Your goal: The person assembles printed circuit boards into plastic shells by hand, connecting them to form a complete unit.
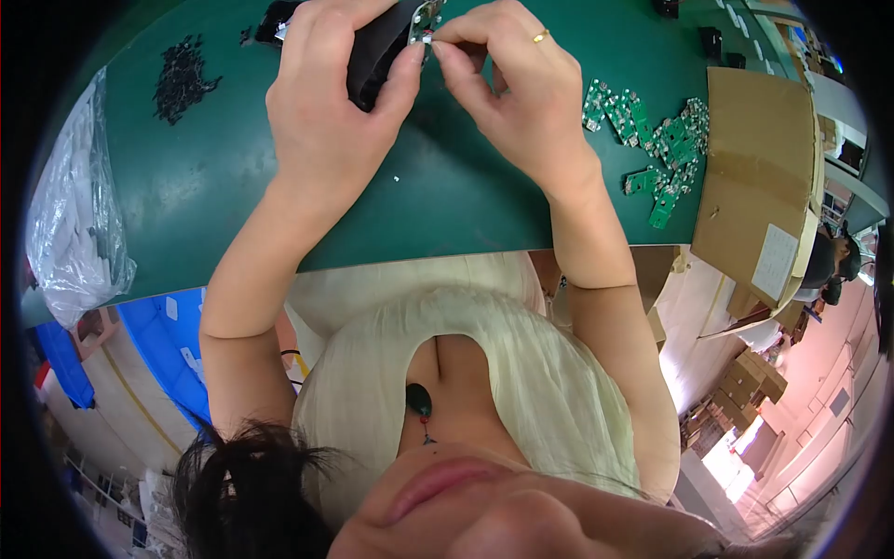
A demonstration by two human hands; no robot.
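My left hand [326, 102] is closed around a black plastic casing [374, 61] near the top edge of the view. At the casing's right end sits a small circuit board [425, 19] with metal parts on it. The thumb of that hand presses close to the board. My right hand [526, 88], with a ring on one finger, pinches thumb and forefinger together right at the board's edge. A tiny white and red bit [427, 37] shows by these fingertips; whether they grip it or the board is too small to tell.
On the green table [447, 210] lie loose green circuit boards [670, 140] at right and small black parts [182, 79] at left. A clear plastic bag [79, 210] rests at the left edge, a cardboard box [754, 140] at the right. A white speck [396, 178] lies between my forearms.
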